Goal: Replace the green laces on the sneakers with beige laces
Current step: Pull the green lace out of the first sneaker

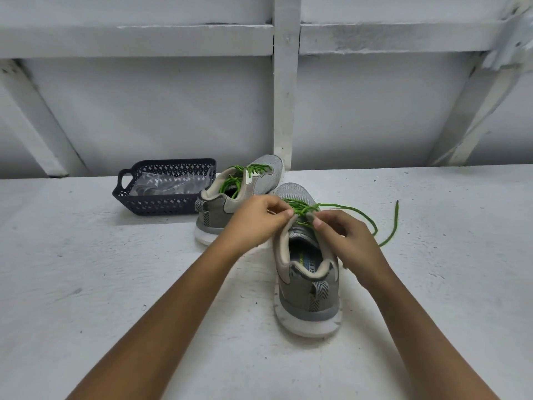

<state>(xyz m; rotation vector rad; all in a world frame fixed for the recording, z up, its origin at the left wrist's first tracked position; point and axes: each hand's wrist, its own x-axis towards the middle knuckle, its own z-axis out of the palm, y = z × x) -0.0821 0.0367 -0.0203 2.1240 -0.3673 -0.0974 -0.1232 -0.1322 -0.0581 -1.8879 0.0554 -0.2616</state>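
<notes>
Two grey sneakers with white soles stand on a white table. The near sneaker (307,287) points away from me, heel toward me. Its green lace (372,217) is untied, and one loose end trails off to the right across the table. My left hand (256,217) pinches the lace at the upper eyelets on the left side. My right hand (343,235) pinches it on the right side, by the tongue. The far sneaker (230,209) sits behind and to the left, its green lace (239,177) threaded through its eyelets.
A dark blue perforated plastic basket (153,203) stands at the back left beside the far sneaker, with clear plastic packets inside. The white table (115,284) ends at a white wall with wooden beams behind.
</notes>
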